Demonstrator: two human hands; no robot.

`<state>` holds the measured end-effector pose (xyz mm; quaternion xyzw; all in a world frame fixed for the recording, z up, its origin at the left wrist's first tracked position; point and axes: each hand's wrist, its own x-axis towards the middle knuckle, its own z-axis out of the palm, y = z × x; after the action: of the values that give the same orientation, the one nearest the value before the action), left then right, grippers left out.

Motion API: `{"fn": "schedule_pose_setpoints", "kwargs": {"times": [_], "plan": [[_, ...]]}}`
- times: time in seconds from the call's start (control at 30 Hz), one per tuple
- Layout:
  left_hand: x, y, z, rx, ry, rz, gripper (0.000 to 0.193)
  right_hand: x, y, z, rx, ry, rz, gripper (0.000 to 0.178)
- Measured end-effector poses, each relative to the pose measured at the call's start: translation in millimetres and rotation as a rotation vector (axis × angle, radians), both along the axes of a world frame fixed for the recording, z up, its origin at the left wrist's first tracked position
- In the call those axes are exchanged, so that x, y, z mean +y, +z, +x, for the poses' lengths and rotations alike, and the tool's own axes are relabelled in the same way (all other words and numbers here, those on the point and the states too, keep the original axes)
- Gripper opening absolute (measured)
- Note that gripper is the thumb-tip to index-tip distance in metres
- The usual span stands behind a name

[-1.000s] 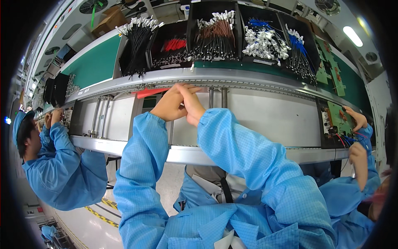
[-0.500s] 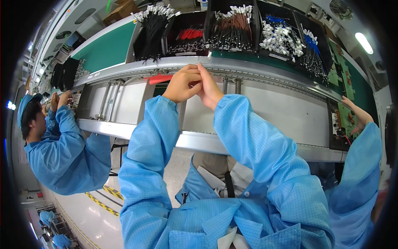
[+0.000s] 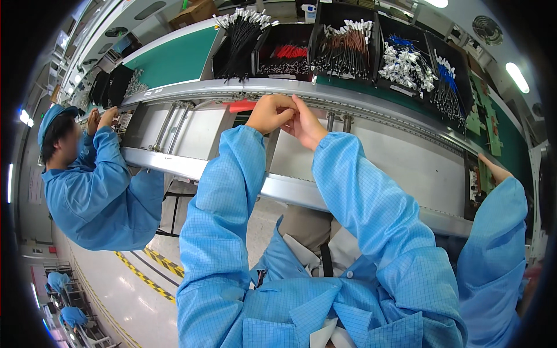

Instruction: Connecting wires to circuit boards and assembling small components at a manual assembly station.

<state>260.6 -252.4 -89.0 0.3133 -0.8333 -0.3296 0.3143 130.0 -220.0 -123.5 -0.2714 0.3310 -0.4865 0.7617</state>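
Note:
Above the far rail of the conveyor, my left hand [image 3: 270, 114] and my right hand [image 3: 307, 126] meet at their fingertips. The left fingers are curled inward. On the right hand the fingers press together and lean against the left. Whatever may lie between them is too small or hidden. Just behind my left hand, a red strip [image 3: 241, 107] shows beside the rail. Beyond the hands stand black bins of cables: black ones with white connectors [image 3: 242, 46], red ones [image 3: 289, 52], brown ones [image 3: 346, 49], and white connectors with blue [image 3: 406, 64].
The conveyor's near rail [image 3: 290, 189] crosses in front of my body. At left a co-worker in blue [image 3: 98, 180] handles something at the line. Another co-worker's sleeve [image 3: 493, 232] reaches in at right, near a dark fixture [image 3: 473, 185]. Green boards [image 3: 484, 110] lie behind it.
The view has turned a little, so the bins and conveyor appear farther right. My hands stay joined above the rail. The right-hand co-worker's arm has shifted over the fixture.

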Motion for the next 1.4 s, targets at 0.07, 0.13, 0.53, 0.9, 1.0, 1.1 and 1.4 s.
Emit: {"fn": "schedule_pose_setpoints", "kwargs": {"times": [0.07,0.13,0.53,0.9,1.0,1.1,1.4], "plan": [[-1.9,-4.4,1.8,0.032,0.0,0.063,0.016,-0.2,0.1,1.4,0.031,0.013,0.009,0.037],[-3.9,-6.9,1.0,0.064,0.002,0.098,0.019,-0.2,-1.5,1.7,0.059,-0.012,0.012,0.036],[-11.2,-9.2,4.6,0.016,0.065,0.044,0.015,0.5,-6.9,7.0,0.082,0.005,-0.051,0.042],[-11.3,-24.6,3.2,-0.007,-0.09,0.477,0.019,0.8,-22.5,11.0,0.08,-0.044,-0.004,0.043],[-15.9,-30.6,7.8,-0.054,-0.151,0.461,0.019,-1.9,-27.6,13.7,0.092,-0.044,0.07,0.042],[-15.0,-27.1,9.0,-0.045,-0.158,0.536,0.019,-0.2,-28.4,14.4,0.073,-0.018,0.079,0.04],[-8.9,-20.0,11.7,-0.112,-0.157,0.49,0.018,4.9,-23.0,18.1,0.072,0.003,0.063,0.038]]}}
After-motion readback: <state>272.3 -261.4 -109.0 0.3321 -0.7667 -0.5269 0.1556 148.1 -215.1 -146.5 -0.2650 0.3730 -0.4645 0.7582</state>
